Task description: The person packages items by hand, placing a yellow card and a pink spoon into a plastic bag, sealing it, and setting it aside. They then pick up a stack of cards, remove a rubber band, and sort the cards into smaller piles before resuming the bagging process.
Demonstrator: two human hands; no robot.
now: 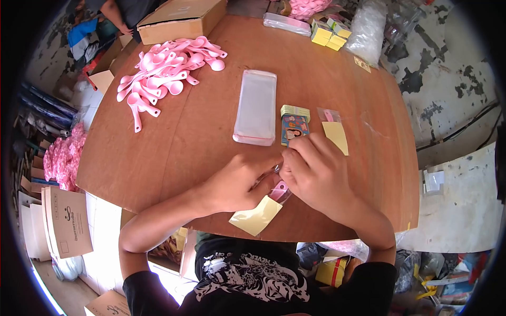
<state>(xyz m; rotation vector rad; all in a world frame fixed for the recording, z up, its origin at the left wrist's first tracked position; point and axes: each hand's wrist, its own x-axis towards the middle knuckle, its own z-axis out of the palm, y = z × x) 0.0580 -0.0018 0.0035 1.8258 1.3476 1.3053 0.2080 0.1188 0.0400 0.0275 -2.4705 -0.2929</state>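
Near the table's front edge, my left hand (242, 181) and my right hand (314, 167) meet, with fingers closed around a small clear plastic bag. A pink spoon handle (279, 190) shows inside the bag, and a pale yellow card (256, 216) hangs at its lower end. Just beyond my right hand sits a stack of printed cards (295, 125). Left of that stack lies a pile of clear plastic bags (255, 108). Another bagged spoon (329, 115) with a yellow card (336, 137) lies to the right of the stack.
A heap of pink spoons (163, 71) covers the back left of the brown table (200, 124), near a cardboard box (182, 20). Small yellow boxes (329, 34) and a plastic roll (365, 32) stand at the back right. Another person's arm (116, 16) shows at the back left.
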